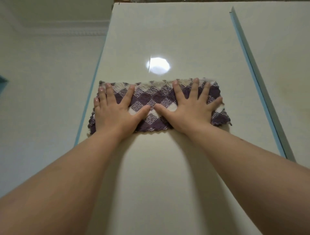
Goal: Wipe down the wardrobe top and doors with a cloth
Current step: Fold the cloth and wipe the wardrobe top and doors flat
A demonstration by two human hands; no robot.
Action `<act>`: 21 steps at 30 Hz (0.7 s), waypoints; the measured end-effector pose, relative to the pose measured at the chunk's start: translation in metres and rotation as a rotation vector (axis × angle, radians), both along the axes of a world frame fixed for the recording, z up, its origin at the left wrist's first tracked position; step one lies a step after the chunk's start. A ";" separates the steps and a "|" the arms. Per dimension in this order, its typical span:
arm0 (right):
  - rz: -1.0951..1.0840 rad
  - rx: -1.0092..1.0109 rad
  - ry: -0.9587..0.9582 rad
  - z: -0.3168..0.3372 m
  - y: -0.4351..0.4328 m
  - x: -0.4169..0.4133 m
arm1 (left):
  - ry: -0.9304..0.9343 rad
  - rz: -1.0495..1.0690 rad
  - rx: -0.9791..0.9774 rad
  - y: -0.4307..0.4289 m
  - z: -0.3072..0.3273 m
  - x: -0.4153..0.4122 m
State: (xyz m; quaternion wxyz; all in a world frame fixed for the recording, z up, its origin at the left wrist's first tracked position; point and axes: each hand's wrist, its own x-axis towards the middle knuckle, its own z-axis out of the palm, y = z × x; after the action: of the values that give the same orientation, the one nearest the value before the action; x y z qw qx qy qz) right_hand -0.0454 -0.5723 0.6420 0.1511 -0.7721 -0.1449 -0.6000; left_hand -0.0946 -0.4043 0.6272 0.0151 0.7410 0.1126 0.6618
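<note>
A purple and white checked cloth (156,99) lies spread flat against a glossy cream wardrobe door (159,167). My left hand (115,110) presses flat on the cloth's left half, fingers spread. My right hand (192,107) presses flat on its right half, fingers spread too. The thumbs almost meet at the cloth's middle. The cloth spans most of the door's width. A bright light reflection (158,65) sits on the door just above the cloth.
Pale blue strips edge the door on the left (87,104) and right (256,83). A second cream door panel (285,58) adjoins on the right. The wall and ceiling moulding (55,30) show at the left. The wardrobe's top edge (167,2) is at the frame top.
</note>
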 end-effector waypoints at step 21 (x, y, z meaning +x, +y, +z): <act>0.029 0.097 -0.023 -0.139 0.039 -0.002 | -0.048 -0.060 0.092 0.037 -0.121 -0.006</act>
State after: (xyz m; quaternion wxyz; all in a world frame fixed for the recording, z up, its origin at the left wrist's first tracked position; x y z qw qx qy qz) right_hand -0.0471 -0.5334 0.5033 0.1954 -0.7546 -0.1284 -0.6131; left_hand -0.1008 -0.3673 0.5060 0.0034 0.7280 0.0596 0.6830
